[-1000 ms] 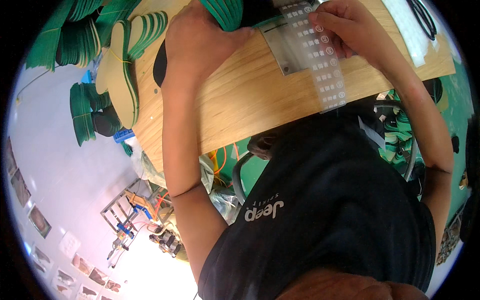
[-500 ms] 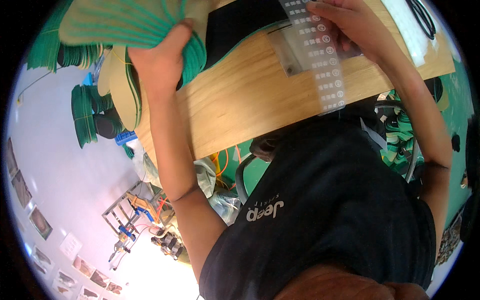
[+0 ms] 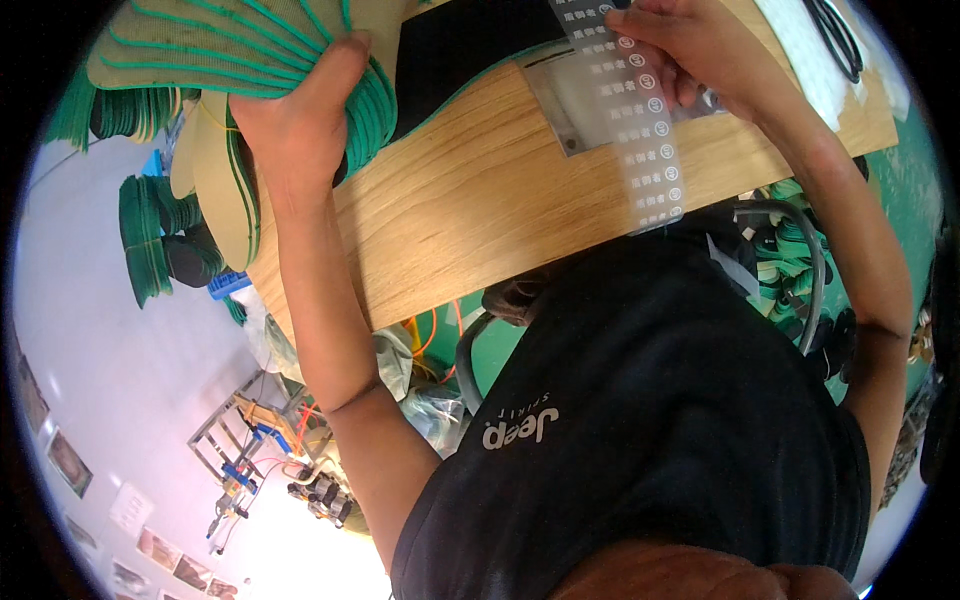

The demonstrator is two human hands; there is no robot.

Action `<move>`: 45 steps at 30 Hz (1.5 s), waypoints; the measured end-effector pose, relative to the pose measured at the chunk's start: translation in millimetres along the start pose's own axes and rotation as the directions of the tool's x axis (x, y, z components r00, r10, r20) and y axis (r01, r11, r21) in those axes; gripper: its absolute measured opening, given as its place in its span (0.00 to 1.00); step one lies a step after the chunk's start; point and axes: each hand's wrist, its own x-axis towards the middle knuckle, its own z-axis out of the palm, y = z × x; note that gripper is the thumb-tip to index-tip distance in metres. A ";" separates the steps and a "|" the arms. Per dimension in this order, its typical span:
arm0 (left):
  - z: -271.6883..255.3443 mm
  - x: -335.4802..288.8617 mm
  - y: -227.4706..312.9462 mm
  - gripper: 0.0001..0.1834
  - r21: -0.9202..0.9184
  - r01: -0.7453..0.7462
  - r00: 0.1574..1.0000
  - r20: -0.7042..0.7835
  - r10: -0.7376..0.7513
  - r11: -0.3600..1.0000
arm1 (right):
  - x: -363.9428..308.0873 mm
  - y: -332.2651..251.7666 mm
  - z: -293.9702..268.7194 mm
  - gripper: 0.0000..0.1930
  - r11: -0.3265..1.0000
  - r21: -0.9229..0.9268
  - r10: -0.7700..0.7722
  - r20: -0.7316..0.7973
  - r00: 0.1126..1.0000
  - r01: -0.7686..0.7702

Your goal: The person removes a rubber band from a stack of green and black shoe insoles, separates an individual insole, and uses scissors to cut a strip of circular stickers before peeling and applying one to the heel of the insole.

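My left hand is closed around a fanned stack of insoles, beige-faced with green edges, held above the table's far left. Its thumb presses over the stack. At the far right, my right hand pinches a clear strip of white printed labels near its upper end. The strip hangs toward me across the table's near edge. Partly beneath it lies a clear flat sheet. Between my hands is a black, green-edged flat piece, cut off by the frame's top.
The wooden table slants upward to the right. Bundles of green and black insoles stand left of it, beside a leaning beige insole. A black cable lies on white material at the far right. A curved metal tube is near my right arm.
The whole view has shifted slightly, so the table and left-hand stack appear farther left. Both hands keep their holds, and the strip hangs much as before.
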 end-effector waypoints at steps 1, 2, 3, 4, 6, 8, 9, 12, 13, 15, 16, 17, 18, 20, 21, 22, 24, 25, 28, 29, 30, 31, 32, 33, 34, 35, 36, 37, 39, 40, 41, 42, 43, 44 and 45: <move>-1.0 0.1 -0.4 0.21 0.003 -0.001 1.000 0.001 0.001 1.000 | -6.5 -1.6 -2.5 0.16 0.999 0.012 -0.031 0.021 0.999 0.031; -1.8 0.7 -1.4 0.20 0.005 -0.002 1.000 0.002 0.002 1.000 | -10.0 -2.7 -3.7 0.16 0.998 0.025 -0.062 0.042 0.997 0.061; -2.5 0.7 -1.9 0.19 0.006 -0.003 1.000 0.003 0.003 1.000 | -8.5 -2.1 -2.7 0.16 0.998 0.025 -0.050 0.035 0.998 0.049; -3.4 0.7 -1.6 0.18 0.014 0.010 1.000 0.015 -0.010 1.000 | -6.1 -0.7 -1.4 0.16 0.999 0.028 -0.039 0.026 0.999 0.039; -5.2 -0.1 -1.0 0.16 0.030 0.036 0.999 0.037 -0.037 0.999 | -5.8 -1.6 -0.8 0.16 0.999 0.037 -0.026 0.016 1.000 0.025; -0.7 -2.6 7.0 0.14 0.060 0.053 0.997 0.061 -0.057 0.997 | -7.2 -2.3 0.9 0.16 0.999 0.048 -0.015 0.016 1.000 0.014; 1.7 -3.6 11.0 0.13 0.075 0.061 0.995 0.072 -0.067 0.995 | -7.5 -2.0 0.8 0.16 0.999 0.047 -0.016 0.018 1.000 0.015; 3.0 -5.0 16.8 0.12 0.128 0.025 0.997 0.070 -0.034 0.991 | -8.3 -1.9 1.2 0.15 0.999 0.046 -0.016 0.027 1.000 0.015; 2.9 -4.8 17.1 0.13 0.118 0.039 0.996 0.074 -0.048 0.992 | -8.3 -2.3 1.7 0.15 0.999 0.051 -0.011 0.028 1.000 0.010; 3.5 -3.5 16.2 0.14 0.098 0.067 0.994 0.083 -0.075 0.993 | -8.6 -2.2 0.8 0.15 0.998 0.055 -0.031 0.038 0.999 0.029; 1.8 -2.4 11.1 0.16 0.050 0.080 0.995 0.061 -0.084 0.995 | -9.2 -1.7 -0.9 0.15 0.997 0.058 -0.059 0.050 0.997 0.056; -0.2 -1.1 1.6 0.17 0.002 0.093 0.995 0.040 -0.093 0.996 | -9.5 -1.4 -1.7 0.15 0.995 0.061 -0.087 0.061 0.994 0.084; -2.3 -0.7 -3.3 0.18 -0.046 0.103 0.995 0.020 -0.103 0.994 | -9.2 -1.2 -1.3 0.15 0.995 0.049 -0.092 0.056 0.994 0.090; -1.6 1.6 -4.2 0.20 0.001 0.050 0.998 0.023 -0.050 0.999 | -7.2 -0.7 -2.0 0.15 0.995 0.022 -0.099 0.035 0.994 0.098; -1.0 3.1 -4.1 0.20 0.024 0.023 0.999 0.026 -0.024 0.999 | -6.1 -0.6 -0.7 0.15 0.997 0.022 -0.071 0.020 0.997 0.071; 2.2 2.1 1.7 0.20 0.047 0.056 0.998 0.036 -0.058 0.997 | -4.1 0.7 1.0 0.15 0.999 0.022 -0.042 0.005 0.999 0.042; 8.1 -2.3 17.4 0.19 0.091 0.126 0.990 0.051 -0.131 0.988 | -2.0 -0.4 1.8 0.15 1.000 0.022 -0.009 -0.005 1.000 0.009; 7.9 -2.8 18.0 0.16 0.090 0.092 0.995 0.038 -0.096 0.992 | -5.4 -2.2 1.4 0.15 1.000 0.020 -0.009 0.002 1.000 0.009; 6.7 -4.2 17.6 0.14 0.092 0.052 0.998 0.033 -0.056 0.994 | -1.4 2.9 0.7 0.15 1.000 0.015 -0.009 0.017 1.000 0.009; 4.9 -4.7 17.4 0.15 0.094 0.080 0.995 0.057 -0.085 0.992 | 0.7 5.6 0.2 0.15 1.000 0.014 -0.007 0.020 1.000 0.007; 4.4 -4.9 17.0 0.16 0.096 0.107 0.990 0.080 -0.115 0.990 | 1.1 5.9 0.0 0.15 1.000 0.018 -0.008 0.018 1.000 0.007; 5.0 -4.1 16.9 0.14 0.099 0.082 0.993 0.072 -0.089 0.992 | 0.8 5.6 0.3 0.16 1.000 0.023 -0.009 0.017 1.000 0.008; 5.8 -3.0 17.0 0.13 0.101 0.056 0.996 0.065 -0.063 0.993 | 0.2 5.2 0.6 0.16 1.000 0.028 -0.010 0.015 1.000 0.010; 6.3 -2.6 16.9 0.11 0.104 0.030 0.998 0.057 -0.036 0.994 | -2.3 3.8 0.3 0.16 0.999 0.033 -0.036 0.020 0.999 0.035; 6.2 -2.8 17.1 0.13 0.105 0.049 0.996 0.064 -0.056 0.993 | -6.2 1.6 -0.8 0.16 0.998 0.038 -0.059 0.022 0.998 0.058; 5.1 -3.6 18.3 0.14 0.105 0.068 0.995 0.071 -0.076 0.992 | -8.4 0.3 -1.3 0.16 0.996 0.044 -0.083 0.024 0.996 0.082; 4.8 -3.9 18.8 0.17 0.106 0.087 0.992 0.077 -0.095 0.991 | -8.5 0.0 -1.3 0.16 0.996 0.050 -0.076 0.026 0.997 0.075; 6.4 -3.7 19.2 0.14 0.091 0.072 0.995 0.060 -0.078 0.993 | -8.0 -0.2 -1.1 0.16 0.996 0.055 -0.072 0.029 0.997 0.070; 10.4 -3.1 20.7 0.10 0.061 0.042 0.999 0.024 -0.043 0.997 | -8.2 -1.5 -0.5 0.16 0.997 0.059 -0.061 0.029 0.998 0.059; 10.3 -2.5 20.6 0.10 0.075 0.041 0.998 0.035 -0.044 0.996 | -9.6 -3.0 -0.6 0.16 0.997 0.058 -0.055 0.025 0.998 0.053; 9.4 -1.9 20.2 0.11 0.090 0.040 0.998 0.047 -0.044 0.995 | -10.1 -3.6 -1.0 0.16 0.997 0.058 -0.048 0.021 0.999 0.047; 8.9 -1.6 20.1 0.11 0.105 0.039 0.997 0.059 -0.045 0.994 | -9.3 -2.5 -1.2 0.15 0.997 0.056 -0.048 0.028 0.998 0.046; 8.9 -2.1 19.8 0.11 0.118 0.051 0.997 0.050 -0.057 0.992 | -7.4 -0.6 -1.4 0.15 0.998 0.052 -0.049 0.034 0.998 0.047; 9.0 -3.1 19.3 0.12 0.132 0.063 0.997 0.041 -0.069 0.989 | -5.7 1.1 -1.9 0.15 0.998 0.049 -0.049 0.040 0.998 0.047; 9.4 -3.0 19.6 0.13 0.131 0.066 0.997 0.035 -0.071 0.989 | -4.1 2.5 -2.9 0.14 0.997 0.057 -0.056 0.051 0.997 0.053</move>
